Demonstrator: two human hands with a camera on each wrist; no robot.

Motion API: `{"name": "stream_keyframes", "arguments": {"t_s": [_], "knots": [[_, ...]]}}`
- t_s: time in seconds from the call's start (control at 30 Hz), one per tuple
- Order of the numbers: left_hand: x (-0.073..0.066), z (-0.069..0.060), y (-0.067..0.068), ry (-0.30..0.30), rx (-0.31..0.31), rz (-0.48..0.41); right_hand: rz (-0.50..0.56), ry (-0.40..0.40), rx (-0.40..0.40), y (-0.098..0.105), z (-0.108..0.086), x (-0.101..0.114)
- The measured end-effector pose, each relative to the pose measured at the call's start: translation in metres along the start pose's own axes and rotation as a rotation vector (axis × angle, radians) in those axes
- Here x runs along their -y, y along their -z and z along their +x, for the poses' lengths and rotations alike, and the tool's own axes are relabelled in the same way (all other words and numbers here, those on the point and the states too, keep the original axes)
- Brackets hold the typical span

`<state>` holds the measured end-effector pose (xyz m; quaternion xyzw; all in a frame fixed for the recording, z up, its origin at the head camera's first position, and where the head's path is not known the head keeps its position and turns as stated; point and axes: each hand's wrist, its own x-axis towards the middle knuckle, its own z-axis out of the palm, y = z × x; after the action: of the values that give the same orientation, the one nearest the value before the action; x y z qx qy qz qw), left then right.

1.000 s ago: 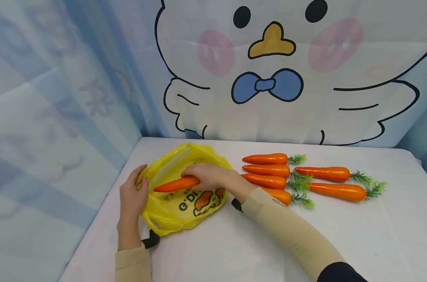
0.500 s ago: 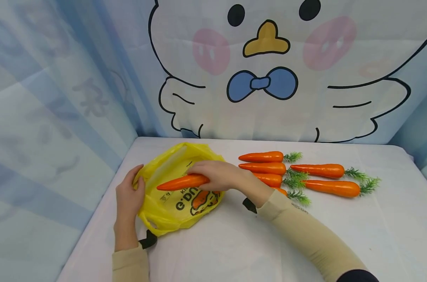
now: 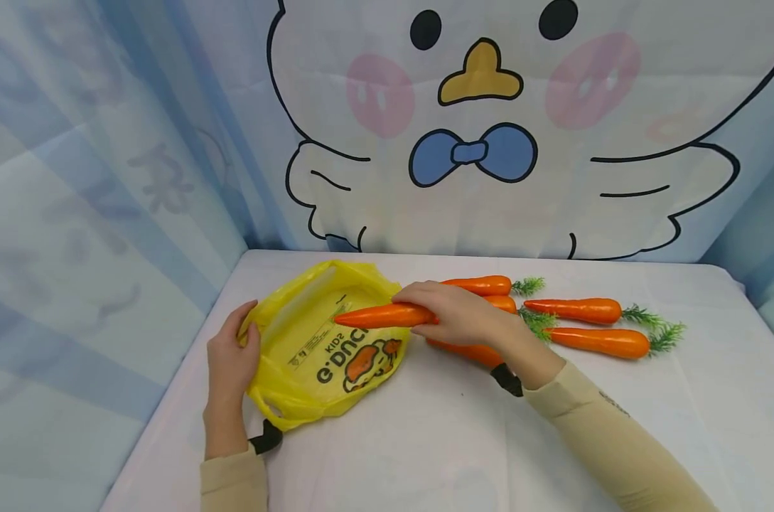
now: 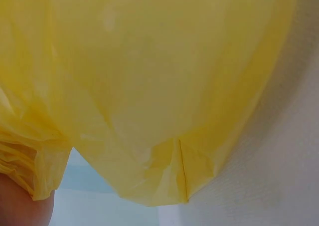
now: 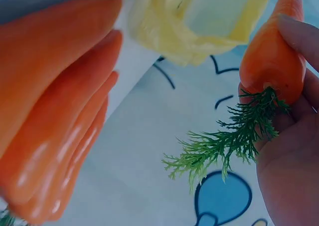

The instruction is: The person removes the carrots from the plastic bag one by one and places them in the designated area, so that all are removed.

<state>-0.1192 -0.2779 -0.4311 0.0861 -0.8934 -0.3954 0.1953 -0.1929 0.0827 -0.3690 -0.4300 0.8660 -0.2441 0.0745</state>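
A yellow plastic bag (image 3: pixel 281 384) with duck print lies on the table's left side, its mouth spread. My left hand (image 3: pixel 232 355) pinches the bag's left rim between thumb and fingers; in the left wrist view yellow film (image 4: pixel 164 86) covers most of the picture. Held in my right hand (image 3: pixel 460 313) is an orange carrot (image 3: pixel 383 316), its tip pointing left over the bag's right edge. The right wrist view shows this carrot's thick end (image 5: pixel 274 61) with green leaves (image 5: pixel 239 131) hanging from it. My right hand and forearm partly hide the carrots beneath.
Several carrots (image 3: pixel 485 285) lie in a row to the right of the bag, tips leftward. Two more carrots (image 3: pixel 578 309) lie farther right. A white cloth (image 3: pixel 387 455) covers the table, and a cartoon-printed curtain (image 3: pixel 489 213) hangs behind it.
My right hand has moved right with the carrot, from over the bag's middle to its right edge and the row of carrots. My left hand keeps hold of the rim.
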Motion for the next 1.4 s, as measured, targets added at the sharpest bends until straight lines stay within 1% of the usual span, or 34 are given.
{"name": "stream_keyframes", "arguments": {"t_s": [0.17, 0.27, 0.4, 0.5, 0.67, 0.87, 1.17, 1.27, 1.4], "knots": [[-0.001, 0.0, -0.001, -0.022, -0.004, -0.002, 0.002, -0.053, -0.076, 0.009, -0.032, -0.014], [-0.001, 0.0, -0.001, -0.036, -0.011, 0.002, -0.004, -0.103, -0.106, 0.012, -0.05, -0.022], [-0.001, -0.001, -0.003, -0.039, -0.01, 0.005, 0.024, -0.186, -0.125, 0.015, -0.069, -0.031], [-0.001, -0.001, -0.002, -0.039, -0.017, 0.001, 0.039, -0.221, -0.128, 0.016, -0.081, -0.036], [-0.002, 0.0, -0.002, -0.019, -0.017, 0.003, 0.038, -0.224, -0.135, 0.014, -0.101, -0.045], [-0.003, -0.001, -0.003, 0.018, 0.006, 0.012, 0.029, -0.247, -0.184, 0.011, -0.127, -0.054], [-0.005, 0.0, -0.002, 0.028, 0.013, 0.015, 0.004, -0.232, -0.257, 0.009, -0.157, -0.07], [-0.005, 0.0, -0.002, 0.026, 0.012, 0.014, 0.012, -0.257, -0.252, 0.009, -0.166, -0.074], [-0.004, -0.001, -0.002, 0.023, 0.009, 0.011, 0.043, -0.314, -0.235, 0.012, -0.178, -0.077]]}}
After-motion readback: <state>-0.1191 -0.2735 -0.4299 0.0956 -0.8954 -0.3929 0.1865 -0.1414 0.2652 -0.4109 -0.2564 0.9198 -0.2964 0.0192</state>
